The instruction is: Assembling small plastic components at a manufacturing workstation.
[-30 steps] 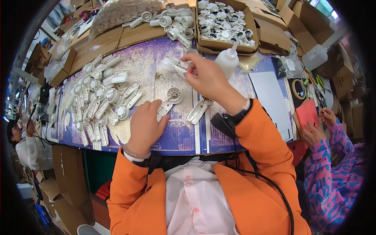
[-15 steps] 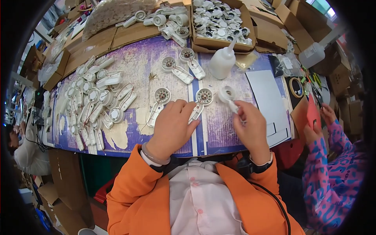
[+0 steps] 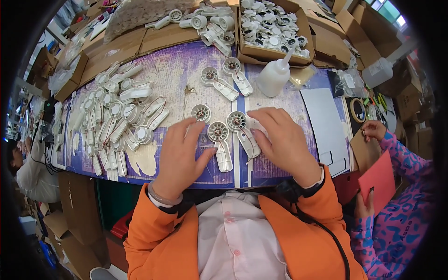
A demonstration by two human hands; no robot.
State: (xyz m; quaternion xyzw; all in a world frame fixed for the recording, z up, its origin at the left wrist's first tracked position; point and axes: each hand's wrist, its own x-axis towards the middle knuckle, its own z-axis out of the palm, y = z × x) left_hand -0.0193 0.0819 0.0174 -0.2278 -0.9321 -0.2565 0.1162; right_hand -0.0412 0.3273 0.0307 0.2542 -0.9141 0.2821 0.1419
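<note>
three white fan housings (image 3: 222, 146) lie face-up on the near side of the white squeeze bottle (image 3: 274, 78), to its left. around them the left hand (image 3: 179, 156) and right hand (image 3: 289, 144) are loosely spread, clenching nothing. light fingertip contact at the rims, sparing the exposed centres, would probably work best.
</note>
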